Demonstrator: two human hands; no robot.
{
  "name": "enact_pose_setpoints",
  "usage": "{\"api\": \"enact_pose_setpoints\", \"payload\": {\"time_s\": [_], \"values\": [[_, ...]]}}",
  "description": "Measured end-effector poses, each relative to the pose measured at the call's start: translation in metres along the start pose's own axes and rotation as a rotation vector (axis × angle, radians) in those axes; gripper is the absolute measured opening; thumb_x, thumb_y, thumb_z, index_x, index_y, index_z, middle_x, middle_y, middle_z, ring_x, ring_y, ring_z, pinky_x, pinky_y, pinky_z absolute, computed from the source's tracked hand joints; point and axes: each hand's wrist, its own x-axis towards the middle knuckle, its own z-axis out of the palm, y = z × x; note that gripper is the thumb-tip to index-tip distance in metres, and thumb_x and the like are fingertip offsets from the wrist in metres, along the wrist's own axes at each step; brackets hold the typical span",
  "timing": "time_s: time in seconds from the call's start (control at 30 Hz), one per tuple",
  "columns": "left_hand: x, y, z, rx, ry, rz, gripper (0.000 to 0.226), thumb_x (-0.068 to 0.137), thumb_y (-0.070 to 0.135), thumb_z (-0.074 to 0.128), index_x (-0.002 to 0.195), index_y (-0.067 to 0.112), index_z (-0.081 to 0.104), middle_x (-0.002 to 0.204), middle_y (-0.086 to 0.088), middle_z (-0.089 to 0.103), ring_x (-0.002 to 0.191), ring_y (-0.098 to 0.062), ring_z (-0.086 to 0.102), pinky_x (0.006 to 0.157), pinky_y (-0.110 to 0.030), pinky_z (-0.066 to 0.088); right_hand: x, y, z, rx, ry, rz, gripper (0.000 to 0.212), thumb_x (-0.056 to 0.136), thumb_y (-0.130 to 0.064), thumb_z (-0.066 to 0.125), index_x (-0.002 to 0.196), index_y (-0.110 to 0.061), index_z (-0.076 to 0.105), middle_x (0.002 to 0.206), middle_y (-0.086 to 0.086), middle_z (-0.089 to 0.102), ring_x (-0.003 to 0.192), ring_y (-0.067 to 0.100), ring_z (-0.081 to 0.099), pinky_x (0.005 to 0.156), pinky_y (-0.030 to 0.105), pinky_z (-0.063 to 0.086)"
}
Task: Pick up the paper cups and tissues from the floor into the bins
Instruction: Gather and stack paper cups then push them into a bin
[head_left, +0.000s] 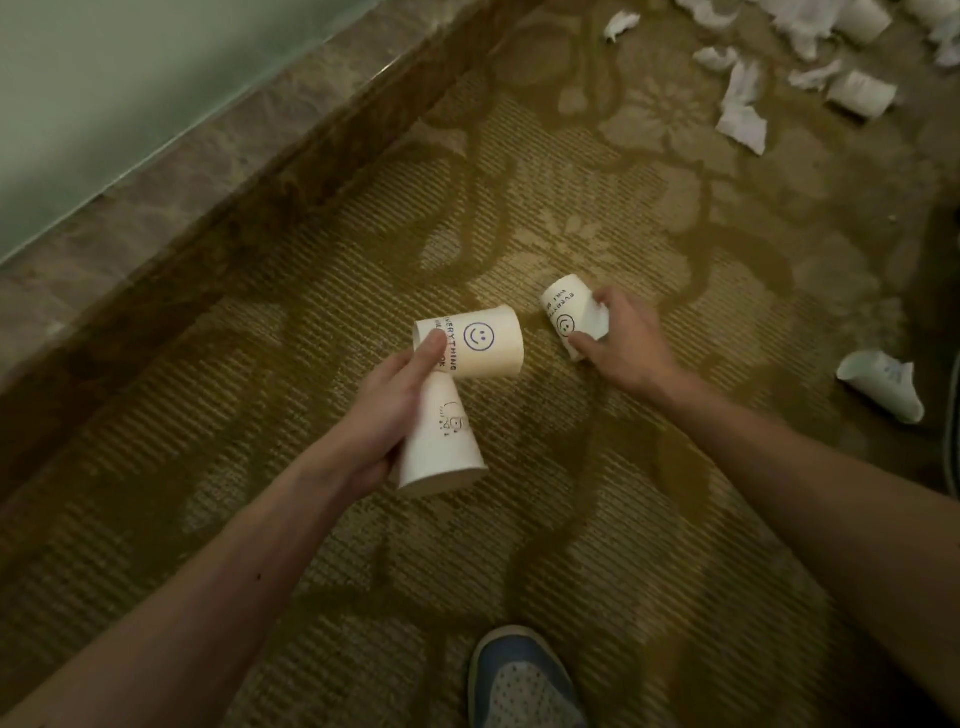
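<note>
left hand (384, 410) w/ fingers wrapped round two paper cups (470, 348), right hand (623, 345) grips a crumpled cup (563, 317) + a tissue bit over the carpet (571, 519)

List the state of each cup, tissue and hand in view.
left hand, grips two cups
smiley cup, intact, held under the left thumb
lower cup, intact, in the left palm
right hand, grips the crumpled cup
crushed cup, lying on the carpet
tissues, crumpled, scattered on the carpet
</note>
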Motion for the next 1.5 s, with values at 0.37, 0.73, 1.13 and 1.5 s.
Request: {"api": "enact_pose_setpoints", "payload": {"time_s": [0.37,0.73,1.13,1.5], "values": [[0.01,0.002,0.04,-0.181,-0.096,-0.022,0.077,0.075,0.066,0.051,0.141,0.028,0.04,0.116,-0.02,0.066,0.082,-0.031,0.068,0.06,-0.04,0.058,-0.051,0.006,-0.013,0.664,-0.407,0.111,0.022,0.088,-0.038,0.068,0.109,-0.04,0.06,0.112,-0.007,0.068,0.093,0.007,0.064,0.073,0.026,0.048],[-0.019,0.032,0.016,-0.074,-0.199,-0.028,0.049,0.098,0.055,0.042,0.123,0.017,0.061,0.084,-0.009,0.075,0.067,-0.019,0.073,0.054,-0.029,0.057,-0.086,-0.045,-0.023,0.912,-0.485,-0.003,0.087,0.059,-0.066,0.076,0.134,-0.032,0.046,0.115,-0.009,0.07,0.101,0.008,0.069,0.078,0.029,0.058],[-0.215,0.126,-0.131,0.13,0.303,0.285,0.036,0.077,0.05,0.072,0.091,0.017,0.075,0.078,-0.008,0.074,0.062,-0.02,0.069,0.056,-0.031,0.056,-0.142,-0.25,-0.062,0.836,-0.577,-0.62,0.074,0.068,-0.045,0.081,0.134,-0.05,0.046,0.119,-0.011,0.062,0.097,0.004,0.068,0.068,0.024,0.058],[-0.53,0.057,-0.268,0.133,1.17,0.716,0.024,0.094,0.034,0.059,0.105,0.015,0.068,0.085,0.002,0.077,0.072,-0.01,0.072,0.059,-0.02,0.053,-0.364,-0.495,-0.026,0.635,-1.172,-1.152,0.071,0.068,-0.046,0.083,0.126,-0.045,0.042,0.114,-0.009,0.066,0.094,0.007,0.071,0.07,0.023,0.059]]}}
